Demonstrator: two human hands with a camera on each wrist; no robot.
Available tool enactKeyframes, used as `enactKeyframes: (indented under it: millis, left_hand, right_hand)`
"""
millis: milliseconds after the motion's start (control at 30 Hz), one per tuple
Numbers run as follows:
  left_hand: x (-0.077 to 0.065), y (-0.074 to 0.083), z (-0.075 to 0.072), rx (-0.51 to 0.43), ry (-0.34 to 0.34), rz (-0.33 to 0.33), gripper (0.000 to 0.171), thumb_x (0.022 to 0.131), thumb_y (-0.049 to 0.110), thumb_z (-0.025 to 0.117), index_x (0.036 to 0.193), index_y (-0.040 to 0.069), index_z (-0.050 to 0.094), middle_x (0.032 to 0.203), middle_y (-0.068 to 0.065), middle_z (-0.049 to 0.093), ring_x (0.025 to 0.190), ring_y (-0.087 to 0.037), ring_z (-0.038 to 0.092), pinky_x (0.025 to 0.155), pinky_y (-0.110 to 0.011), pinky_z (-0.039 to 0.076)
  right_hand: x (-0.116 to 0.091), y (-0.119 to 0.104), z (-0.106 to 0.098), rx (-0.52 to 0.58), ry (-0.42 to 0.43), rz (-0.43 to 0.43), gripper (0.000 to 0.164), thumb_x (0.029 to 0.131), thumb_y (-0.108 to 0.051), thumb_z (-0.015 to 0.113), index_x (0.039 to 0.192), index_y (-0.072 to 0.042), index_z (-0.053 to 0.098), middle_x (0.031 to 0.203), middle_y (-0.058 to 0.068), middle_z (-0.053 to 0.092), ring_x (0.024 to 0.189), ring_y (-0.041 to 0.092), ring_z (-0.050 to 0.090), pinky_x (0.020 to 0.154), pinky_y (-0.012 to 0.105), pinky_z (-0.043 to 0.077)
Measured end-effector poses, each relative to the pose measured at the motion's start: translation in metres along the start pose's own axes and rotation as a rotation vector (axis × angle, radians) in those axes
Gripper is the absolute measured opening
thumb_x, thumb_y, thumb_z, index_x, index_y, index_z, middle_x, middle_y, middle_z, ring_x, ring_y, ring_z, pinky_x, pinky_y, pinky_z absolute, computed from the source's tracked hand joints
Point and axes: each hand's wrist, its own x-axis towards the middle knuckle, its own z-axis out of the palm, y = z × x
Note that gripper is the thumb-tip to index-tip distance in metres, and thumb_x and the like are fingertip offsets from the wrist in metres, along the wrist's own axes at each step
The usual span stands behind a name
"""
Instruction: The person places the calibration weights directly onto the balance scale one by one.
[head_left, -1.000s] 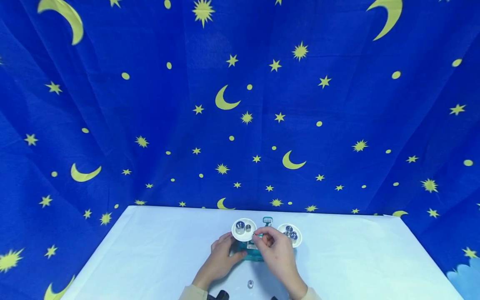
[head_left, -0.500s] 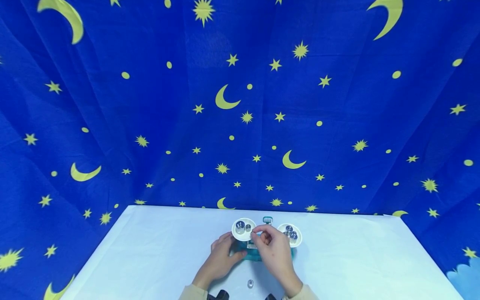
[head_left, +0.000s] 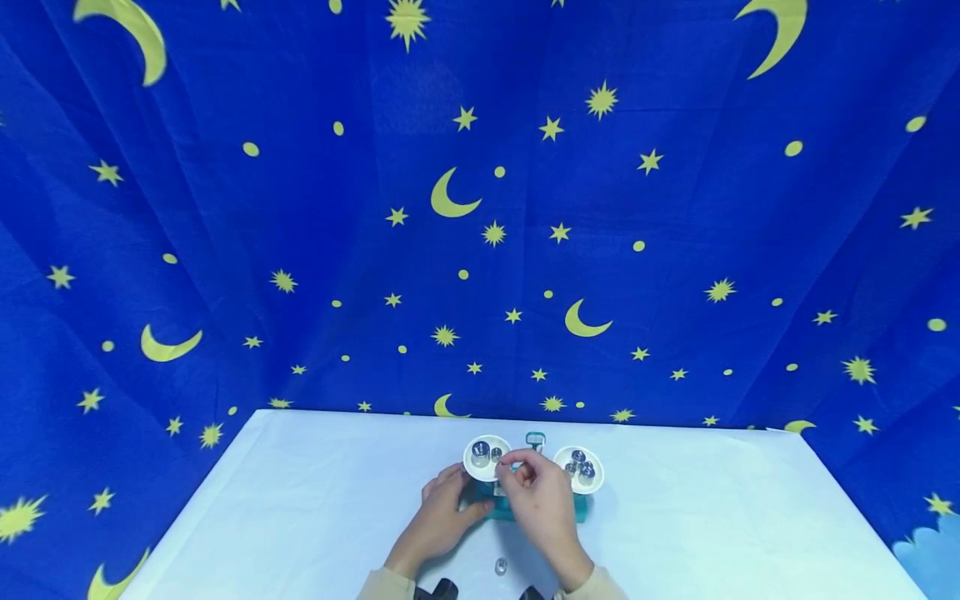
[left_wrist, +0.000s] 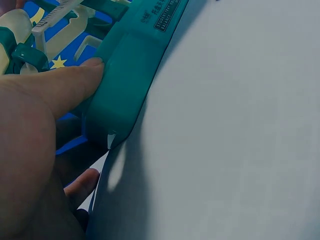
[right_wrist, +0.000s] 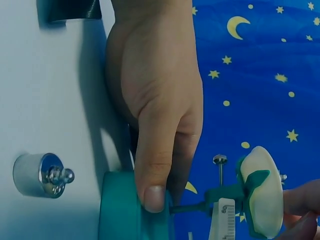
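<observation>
A green student balance (left_wrist: 125, 65) with two white pans stands on the table. My left hand (head_left: 442, 517) grips the left end of its base, thumb on the green front. On the left pan (head_left: 472, 474), a large metal weight (head_left: 481, 454) and a smaller weight (head_left: 496, 454) stand side by side. My right hand (head_left: 542, 500) reaches over the pan's right rim, thumb and forefinger pinching a tiny metal piece mostly hidden by the fingertips. Several weights (head_left: 581, 464) crowd the right pan (head_left: 597, 473).
One knobbed metal weight (right_wrist: 40, 175) stands on the white table (head_left: 300, 500) in front of the balance. Behind the table hangs a blue cloth (head_left: 375, 250) with yellow moons and stars. A dark wrist mount (head_left: 442, 590) shows at the front edge.
My right hand has shifted slightly left, its fingertips now further over the left pan next to the smaller weight. More of the right pan shows. The left hand has stayed on the base.
</observation>
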Motion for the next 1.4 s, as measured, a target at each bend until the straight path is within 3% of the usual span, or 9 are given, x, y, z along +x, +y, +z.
enactKeyframes:
  millis: [933,1400]
  left_hand:
    - [0.0006,-0.0011,0.0004,0.003,0.007,0.002,0.065,0.092,0.040,0.070,0.142,0.002,0.054,0.141,-0.016,0.058,0.140,-0.040,0.039,0.112,-0.067,0.019]
    - [0.0008,0.0011,0.0000,-0.001,-0.009,-0.023,0.067,0.092,0.040,0.070,0.143,0.001,0.053,0.142,-0.016,0.058,0.141,-0.040,0.038,0.113,-0.067,0.018]
  right_hand:
    - [0.0021,-0.0056,0.0049,-0.043,-0.004,0.050,0.005,0.083,-0.008,0.074,0.088,-0.010,0.074,0.058,-0.007,0.052,0.048,0.007,0.045,0.043,0.020,0.034]
    - [-0.0037,-0.0104,-0.0033,0.013,-0.040,0.004,0.005,0.085,-0.010,0.075,0.089,-0.009,0.074,0.061,-0.007,0.053,0.049,0.004,0.044,0.043,0.019,0.036]
